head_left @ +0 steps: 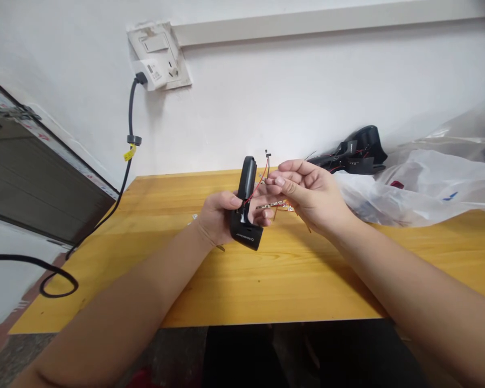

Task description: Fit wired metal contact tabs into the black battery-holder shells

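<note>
My left hand (222, 213) is wrapped round a black L-shaped plastic housing (248, 180), held tilted above the table, with small pale lettering on its lower end. Red and black wires (265, 171) come out of the housing's open side and rise to small dark ends. My right hand (303, 188) is just right of the housing, thumb and index finger pinched together beside the wires. Whether the wires pass between those fingertips is hard to make out. Partly hidden behind the hands, a strip of small parts (281, 205) lies on the table.
The yellow wooden table (178, 291) stands against a white wall. Several black housings with wires (351, 153) are piled at the back right, beside clear plastic bags (424, 183). A dark cable (131, 113) hangs from a plug in the wall socket (157, 56) down the left side.
</note>
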{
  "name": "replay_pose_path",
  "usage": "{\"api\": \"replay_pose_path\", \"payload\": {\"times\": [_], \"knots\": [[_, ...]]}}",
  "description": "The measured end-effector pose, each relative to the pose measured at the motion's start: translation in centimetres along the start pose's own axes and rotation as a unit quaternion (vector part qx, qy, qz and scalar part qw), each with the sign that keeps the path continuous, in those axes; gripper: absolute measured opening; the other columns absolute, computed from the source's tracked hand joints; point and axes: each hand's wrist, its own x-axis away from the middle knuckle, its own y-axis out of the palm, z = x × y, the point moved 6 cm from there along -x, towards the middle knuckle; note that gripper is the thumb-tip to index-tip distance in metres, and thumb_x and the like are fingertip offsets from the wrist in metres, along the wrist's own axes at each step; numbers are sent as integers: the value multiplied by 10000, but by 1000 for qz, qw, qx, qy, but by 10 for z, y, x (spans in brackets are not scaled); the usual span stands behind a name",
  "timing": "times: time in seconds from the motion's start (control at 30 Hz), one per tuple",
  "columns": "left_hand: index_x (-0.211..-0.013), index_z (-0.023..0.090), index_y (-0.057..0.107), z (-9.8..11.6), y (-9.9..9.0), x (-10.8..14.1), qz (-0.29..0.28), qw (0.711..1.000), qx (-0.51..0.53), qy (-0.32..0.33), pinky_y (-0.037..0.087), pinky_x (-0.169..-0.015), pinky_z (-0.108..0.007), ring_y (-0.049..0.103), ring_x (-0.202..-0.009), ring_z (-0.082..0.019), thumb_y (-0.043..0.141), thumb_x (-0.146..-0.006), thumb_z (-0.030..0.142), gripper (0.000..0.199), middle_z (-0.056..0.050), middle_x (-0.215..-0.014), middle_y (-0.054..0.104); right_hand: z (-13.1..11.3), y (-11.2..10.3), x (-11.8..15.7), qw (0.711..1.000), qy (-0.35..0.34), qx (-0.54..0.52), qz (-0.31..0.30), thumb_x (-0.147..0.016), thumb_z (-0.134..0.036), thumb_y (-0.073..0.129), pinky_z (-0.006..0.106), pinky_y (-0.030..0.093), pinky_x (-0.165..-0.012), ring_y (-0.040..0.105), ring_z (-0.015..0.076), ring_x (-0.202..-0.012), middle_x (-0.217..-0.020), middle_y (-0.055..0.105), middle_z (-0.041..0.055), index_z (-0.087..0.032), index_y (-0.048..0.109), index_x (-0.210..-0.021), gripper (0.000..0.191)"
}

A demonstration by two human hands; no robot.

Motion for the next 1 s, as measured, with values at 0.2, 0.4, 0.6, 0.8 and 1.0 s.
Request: {"api": "replay_pose_path", "payload": {"times": [0.2,0.4,0.6,0.8,1.0], "knots": [[-1075,196,692,1,-5,0,32,999,-17,16,453,-730,-359,523,-761,-179,697,-553,349,544,-88,-1005,654,1,2,-1,1000,-5,2,-11,-782,-305,898,334,598,-901,736,172,-934,-973,766,50,-193,664,-1018,351],[-1026,160,672,1,-5,2,47,989,-140,-17,504,-741,-363,571,-758,-184,795,-553,273,502,-46,-775,600,-7,-2,-1,981,23,190,-20,-776,-531,864,294,542,-660,655,166,-689,-731,684,40,-170,645,-791,423],[-1077,182,664,-4,-5,2,63,941,-328,-54,475,-711,-341,584,-759,-175,830,-651,332,482,-33,-833,622,-3,-12,3,884,152,429,-108,-891,-318,748,261,373,-441,500,121,-464,-517,569,7,-181,580,-572,386],[-1054,190,662,-5,-4,2,88,907,-405,-71,425,-674,-299,542,-788,-162,849,-689,332,434,-9,-850,551,-8,-17,-2,863,153,455,-160,-834,-43,603,255,385,-466,500,107,-472,-519,584,-13,-188,620,-582,291],[-967,173,589,-11,-1,-4,132,943,-303,-21,464,-738,-308,549,-819,-150,899,-680,362,463,-17,-894,556,-35,-64,-15,901,69,420,80,-845,-383,788,351,495,-570,601,191,-616,-717,707,100,-163,753,-692,270]]}}
